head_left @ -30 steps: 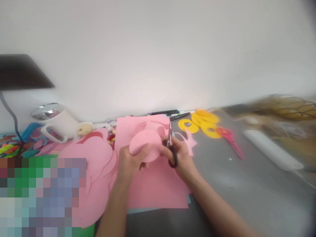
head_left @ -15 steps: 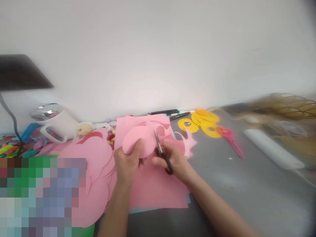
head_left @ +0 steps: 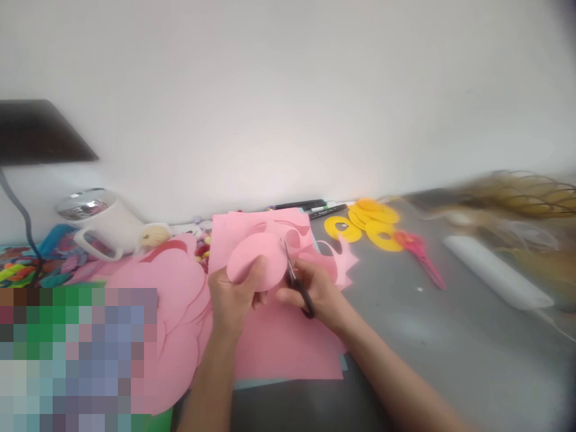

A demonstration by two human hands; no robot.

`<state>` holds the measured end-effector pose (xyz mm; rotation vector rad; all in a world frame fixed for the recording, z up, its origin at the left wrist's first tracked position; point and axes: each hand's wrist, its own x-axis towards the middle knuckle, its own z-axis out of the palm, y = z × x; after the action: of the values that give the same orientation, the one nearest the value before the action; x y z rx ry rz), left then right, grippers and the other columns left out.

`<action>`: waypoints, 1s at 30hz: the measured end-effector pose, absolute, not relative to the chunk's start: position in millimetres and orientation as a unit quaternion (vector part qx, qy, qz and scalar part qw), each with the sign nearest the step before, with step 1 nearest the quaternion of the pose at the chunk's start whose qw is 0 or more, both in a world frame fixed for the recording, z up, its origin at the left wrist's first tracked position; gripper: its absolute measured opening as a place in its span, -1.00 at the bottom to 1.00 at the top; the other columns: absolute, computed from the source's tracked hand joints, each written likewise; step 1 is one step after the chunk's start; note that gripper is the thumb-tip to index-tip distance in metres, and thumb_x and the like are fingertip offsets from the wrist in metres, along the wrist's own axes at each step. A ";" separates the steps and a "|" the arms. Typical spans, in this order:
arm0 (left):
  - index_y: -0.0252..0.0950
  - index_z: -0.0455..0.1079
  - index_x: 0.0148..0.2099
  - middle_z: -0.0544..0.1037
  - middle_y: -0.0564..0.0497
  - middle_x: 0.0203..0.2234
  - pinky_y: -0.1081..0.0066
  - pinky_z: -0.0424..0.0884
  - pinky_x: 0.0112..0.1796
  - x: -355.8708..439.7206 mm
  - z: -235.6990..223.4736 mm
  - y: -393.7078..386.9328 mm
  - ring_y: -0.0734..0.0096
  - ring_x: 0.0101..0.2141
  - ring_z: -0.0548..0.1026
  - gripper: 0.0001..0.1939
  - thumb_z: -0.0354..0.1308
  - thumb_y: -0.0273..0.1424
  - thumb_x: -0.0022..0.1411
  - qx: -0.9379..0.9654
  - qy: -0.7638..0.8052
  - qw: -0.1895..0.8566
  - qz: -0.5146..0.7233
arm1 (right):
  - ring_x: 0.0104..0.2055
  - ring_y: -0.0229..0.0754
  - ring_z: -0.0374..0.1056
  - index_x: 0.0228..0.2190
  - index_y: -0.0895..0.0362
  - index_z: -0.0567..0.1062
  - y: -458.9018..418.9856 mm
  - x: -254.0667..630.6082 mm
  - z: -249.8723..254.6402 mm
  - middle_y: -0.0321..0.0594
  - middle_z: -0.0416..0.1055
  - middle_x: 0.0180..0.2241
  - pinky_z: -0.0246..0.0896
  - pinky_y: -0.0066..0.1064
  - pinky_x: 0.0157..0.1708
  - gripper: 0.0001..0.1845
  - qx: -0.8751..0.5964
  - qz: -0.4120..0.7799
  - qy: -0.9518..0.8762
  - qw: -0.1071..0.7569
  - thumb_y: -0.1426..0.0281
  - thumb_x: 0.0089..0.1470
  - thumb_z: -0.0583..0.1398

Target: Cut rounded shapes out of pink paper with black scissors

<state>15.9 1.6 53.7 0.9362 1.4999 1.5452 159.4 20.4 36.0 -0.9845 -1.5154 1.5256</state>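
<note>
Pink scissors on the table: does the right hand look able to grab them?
Not readily, I think: the right hand holds black-handled scissors, though nothing seems to cover the pink scissors to its right.

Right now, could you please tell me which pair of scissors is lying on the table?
The pink scissors, next to the yellow rings; the other pair, the black-handled scissors, is held in the right hand.
</note>
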 end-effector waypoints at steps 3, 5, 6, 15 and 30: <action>-0.27 0.20 -0.80 0.25 0.11 -0.93 0.47 0.04 -0.81 16.6 55.3 1.1 0.57 -0.86 0.16 -0.59 0.30 -0.33 -0.10 0.367 0.589 0.387 0.607 | -0.56 -0.33 0.13 -0.46 0.14 0.34 21.4 160.2 34.1 -0.40 0.21 -0.61 0.01 -0.49 -0.60 -0.47 -0.385 0.594 -0.598 0.375 0.04 -0.29 0.40; -0.27 0.20 -0.81 0.25 0.12 -0.93 0.48 0.03 -0.81 15.9 55.1 0.9 0.57 -0.86 0.16 -0.60 0.29 -0.37 -0.11 0.370 0.589 0.389 0.604 | -0.57 -0.33 0.12 -0.46 0.14 0.34 21.9 160.8 33.0 -0.40 0.21 -0.61 -0.01 -0.49 -0.61 -0.48 -0.385 0.593 -0.600 0.374 0.05 -0.28 0.40; -0.28 0.21 -0.81 0.25 0.12 -0.93 0.48 0.04 -0.81 15.3 54.7 0.9 0.57 -0.86 0.17 -0.61 0.29 -0.39 -0.11 0.373 0.590 0.389 0.601 | -0.57 -0.33 0.11 -0.46 0.13 0.34 22.1 161.1 32.5 -0.41 0.20 -0.61 -0.02 -0.49 -0.61 -0.49 -0.386 0.594 -0.599 0.373 0.06 -0.28 0.40; -0.27 0.19 -0.81 0.23 0.13 -0.93 0.49 0.04 -0.80 12.4 57.5 0.3 0.59 -0.85 0.14 -0.62 0.27 -0.42 -0.10 0.375 0.587 0.407 0.591 | -0.59 -0.35 0.06 -0.41 0.14 0.40 22.2 161.4 31.8 -0.40 0.19 -0.61 -0.03 -0.49 -0.61 -0.51 -0.401 0.598 -0.593 0.359 0.08 -0.28 0.40; -0.28 0.21 -0.80 0.23 0.11 -0.93 0.48 0.04 -0.80 8.1 56.9 1.2 0.56 -0.85 0.16 -0.59 0.32 -0.30 -0.14 0.374 0.609 0.404 0.571 | -0.58 -0.33 0.10 -0.44 0.14 0.40 22.2 161.6 34.5 -0.40 0.23 -0.61 0.01 -0.49 -0.60 -0.56 -0.397 0.593 -0.604 0.354 0.14 -0.26 0.40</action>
<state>8.1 1.2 56.9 0.9450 1.5382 1.4410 161.6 22.2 34.5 -1.0270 -1.5624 1.5329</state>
